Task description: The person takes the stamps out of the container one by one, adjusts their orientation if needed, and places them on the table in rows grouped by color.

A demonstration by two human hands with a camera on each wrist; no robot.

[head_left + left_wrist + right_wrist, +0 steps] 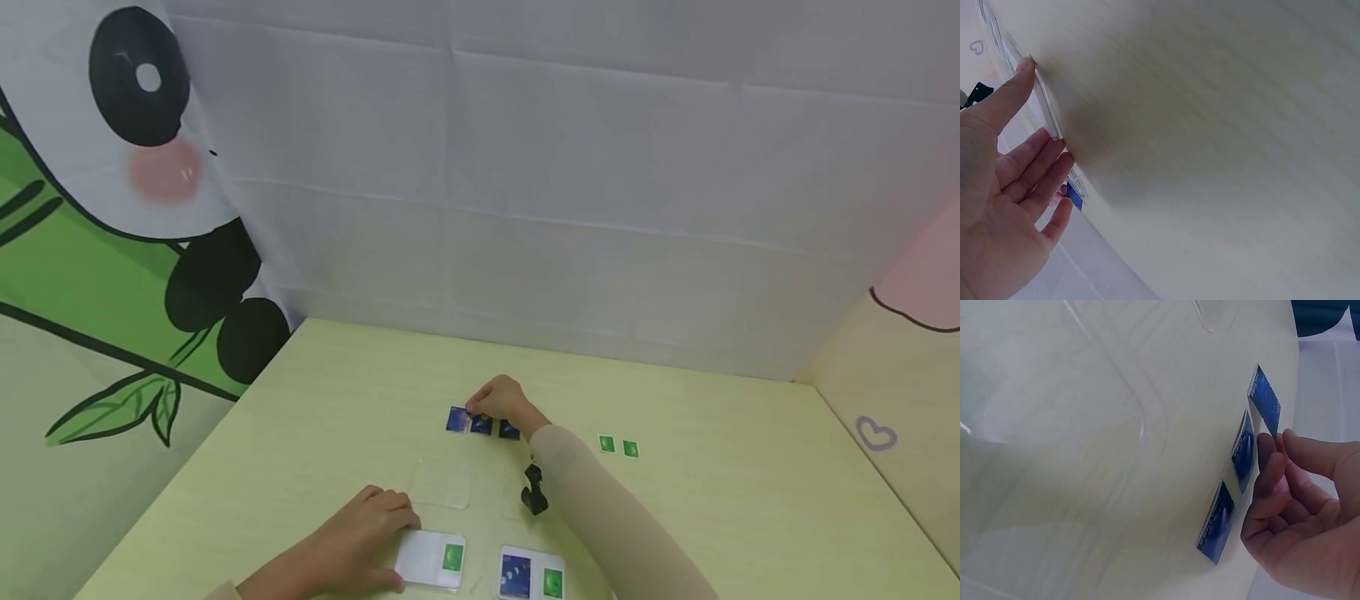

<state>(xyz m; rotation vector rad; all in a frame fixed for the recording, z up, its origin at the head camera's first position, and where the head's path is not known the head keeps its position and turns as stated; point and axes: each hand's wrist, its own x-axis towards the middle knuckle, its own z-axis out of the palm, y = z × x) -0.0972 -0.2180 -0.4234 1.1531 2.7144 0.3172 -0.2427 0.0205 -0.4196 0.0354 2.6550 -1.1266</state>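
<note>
My left hand holds a white rounded card in a clear case by its edges, thumb near the front and fingers at the back. A small green stamp-like piece sits on that card's right side. In the left wrist view the case shows edge-on between thumb and fingers. Farther back, my right hand pinches a corner of the leftmost small blue picture card between thumb and fingertip. Two more blue cards, a middle one and a right one, lie in line beside it.
A second white card, bearing a blue moon-phase picture and a green piece, lies at the front. Two small green pieces lie to the right. A clear plate lies mid-table. A black device is at the right wrist.
</note>
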